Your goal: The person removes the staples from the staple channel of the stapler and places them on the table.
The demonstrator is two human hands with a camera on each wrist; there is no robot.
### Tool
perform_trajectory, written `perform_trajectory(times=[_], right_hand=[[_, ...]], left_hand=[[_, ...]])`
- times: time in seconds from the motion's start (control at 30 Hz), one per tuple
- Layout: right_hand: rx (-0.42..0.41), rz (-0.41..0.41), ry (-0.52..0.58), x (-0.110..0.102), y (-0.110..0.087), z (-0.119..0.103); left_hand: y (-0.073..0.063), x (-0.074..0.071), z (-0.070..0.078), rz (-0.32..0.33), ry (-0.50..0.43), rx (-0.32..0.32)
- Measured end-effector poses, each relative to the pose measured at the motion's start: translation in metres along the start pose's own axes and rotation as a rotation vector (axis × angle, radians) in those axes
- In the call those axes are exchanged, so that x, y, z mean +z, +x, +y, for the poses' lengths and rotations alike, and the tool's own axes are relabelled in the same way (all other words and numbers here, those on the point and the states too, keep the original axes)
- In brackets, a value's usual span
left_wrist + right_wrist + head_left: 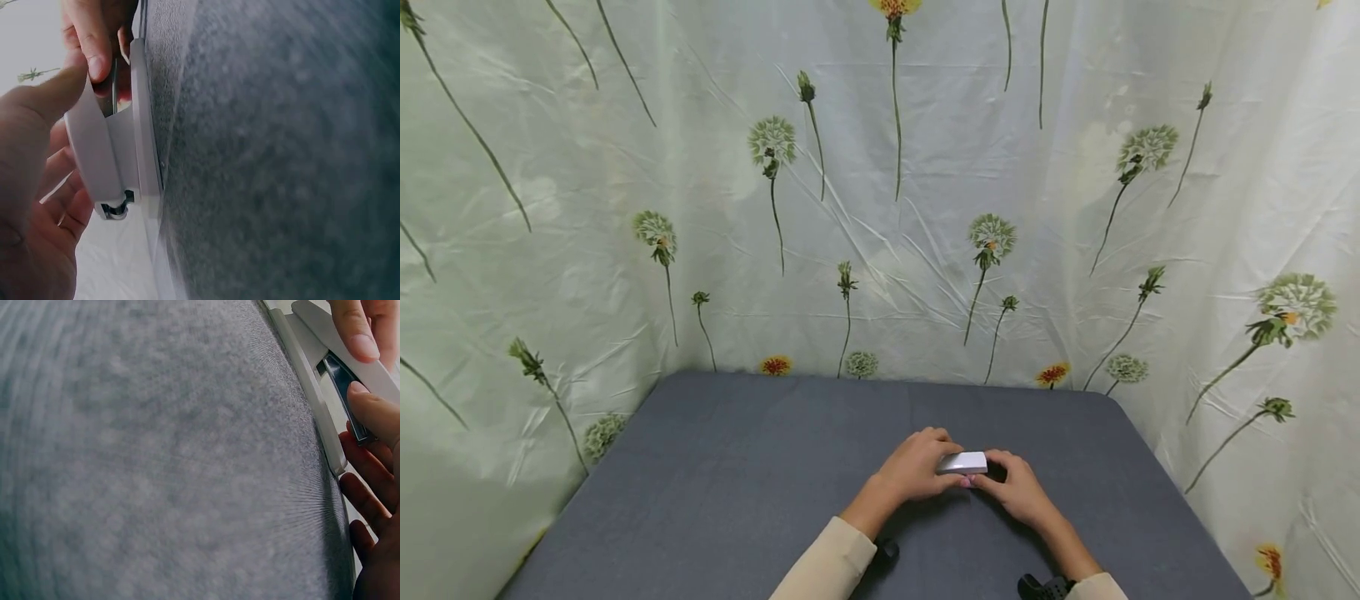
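Observation:
A white stapler stands on the grey table between both hands. Its top arm is raised at an angle over the long base, and the hinge end faces the viewer in the left wrist view. The left hand grips the top arm, thumb on one side and fingers round the other. At the front end, the right hand pinches the dark metal staple channel, which hangs between arm and base. Its thumb lies on the near face of the channel; the fingers behind are partly hidden.
A grey cloth-covered table spreads around the hands, its far edge against a pale flower-printed curtain. The curtain also hangs along both sides. A black wrist strap sits on the right wrist.

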State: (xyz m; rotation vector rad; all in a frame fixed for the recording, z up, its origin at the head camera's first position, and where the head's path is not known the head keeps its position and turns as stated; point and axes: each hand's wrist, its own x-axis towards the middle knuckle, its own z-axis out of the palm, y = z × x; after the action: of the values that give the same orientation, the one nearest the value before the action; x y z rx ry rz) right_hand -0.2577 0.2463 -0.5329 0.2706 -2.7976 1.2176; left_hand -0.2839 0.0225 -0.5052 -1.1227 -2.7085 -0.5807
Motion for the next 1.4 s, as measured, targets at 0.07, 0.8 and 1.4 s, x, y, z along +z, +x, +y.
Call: perform_trajectory(times=[0.07, 0.8, 1.4], right_hand=[[0.001, 0.004, 0.014, 0.000, -0.001, 0.001], [-0.023, -0.039, 0.207, -0.005, -0.009, -0.005], [-0.050, -0.056, 0.173, -0.004, -0.004, 0.008]], left_hand=[[0.000, 0.000, 0.001, 0.011, -0.002, 0.002], [-0.005, -0.004, -0.002, 0.097, -0.053, 0.024], [-0.019, -0.030, -0.017, 0.147, -0.219, -0.031]])
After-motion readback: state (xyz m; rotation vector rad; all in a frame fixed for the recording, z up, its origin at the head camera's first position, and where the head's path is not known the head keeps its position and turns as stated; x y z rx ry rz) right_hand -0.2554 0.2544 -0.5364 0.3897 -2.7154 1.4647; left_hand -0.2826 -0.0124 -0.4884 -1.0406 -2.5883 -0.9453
